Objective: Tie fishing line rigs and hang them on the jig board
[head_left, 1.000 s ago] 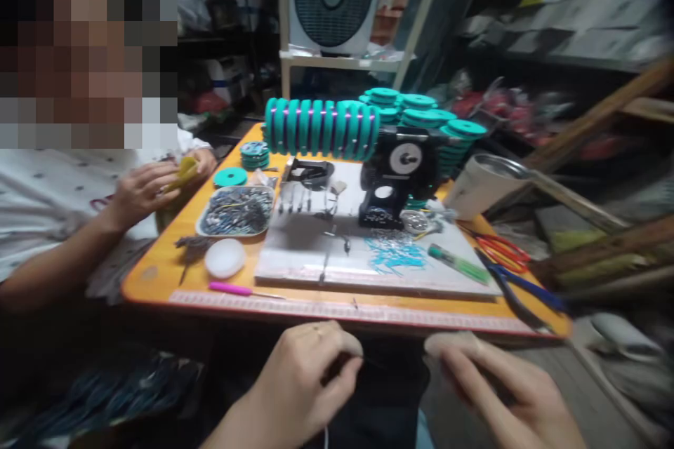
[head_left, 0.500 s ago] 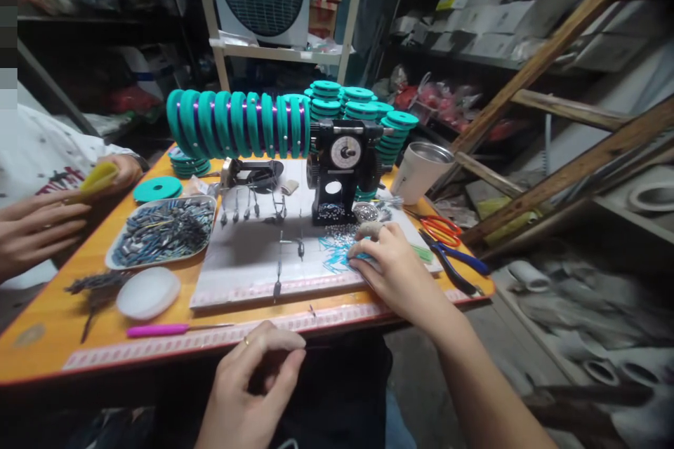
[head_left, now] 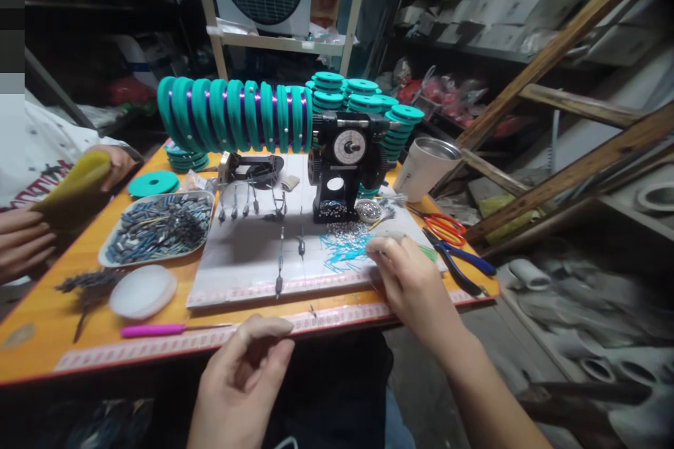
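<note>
My right hand rests on the white board, fingertips pinched at the edge of a heap of thin turquoise pieces; what it grips is too small to name. My left hand hovers below the table's front edge, thumb and forefinger pressed together, perhaps on a fine line I cannot make out. A black dial machine stands behind the heap.
A row of teal spools lies at the back, with stacks of more beside it. A tray of small metal parts, white lid, pink tool, red scissors, blue pliers and cup surround the board. Another person's hands hold something yellow at left.
My right hand reached from below the table onto the turquoise pieces, then drew back slightly to their edge. The left hand stayed below the table edge. The view swung right.
</note>
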`<act>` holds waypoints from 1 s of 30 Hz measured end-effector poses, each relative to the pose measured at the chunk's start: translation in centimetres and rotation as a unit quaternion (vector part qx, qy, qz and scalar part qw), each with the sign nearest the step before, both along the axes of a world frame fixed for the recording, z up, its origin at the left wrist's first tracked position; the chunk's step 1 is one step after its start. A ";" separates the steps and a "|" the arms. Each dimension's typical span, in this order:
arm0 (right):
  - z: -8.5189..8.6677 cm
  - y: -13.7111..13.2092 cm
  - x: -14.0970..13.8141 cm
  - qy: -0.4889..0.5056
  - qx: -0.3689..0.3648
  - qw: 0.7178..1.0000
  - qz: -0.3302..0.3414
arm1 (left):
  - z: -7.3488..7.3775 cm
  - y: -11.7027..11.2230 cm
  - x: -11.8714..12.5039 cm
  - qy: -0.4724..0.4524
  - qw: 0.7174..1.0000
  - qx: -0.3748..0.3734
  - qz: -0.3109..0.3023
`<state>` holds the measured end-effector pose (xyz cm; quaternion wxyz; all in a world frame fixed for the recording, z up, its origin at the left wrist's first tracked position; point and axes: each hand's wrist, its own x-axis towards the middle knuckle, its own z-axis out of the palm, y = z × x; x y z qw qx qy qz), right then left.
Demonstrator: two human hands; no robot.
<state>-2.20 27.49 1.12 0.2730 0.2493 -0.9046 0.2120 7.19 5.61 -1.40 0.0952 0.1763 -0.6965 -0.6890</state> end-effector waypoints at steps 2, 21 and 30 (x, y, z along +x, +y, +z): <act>0.6 -0.4 1.5 0.007 -0.041 0.999 0.028 | 0.8 0.6 0.2 -0.030 0.999 0.029 0.007; -1.3 -7.0 8.8 -0.233 -0.374 0.889 0.126 | 0.0 -1.3 0.9 0.045 0.987 0.062 -0.139; -1.1 -8.0 8.3 -0.233 -0.461 0.842 0.153 | 0.6 -1.3 1.1 0.043 0.982 0.038 -0.179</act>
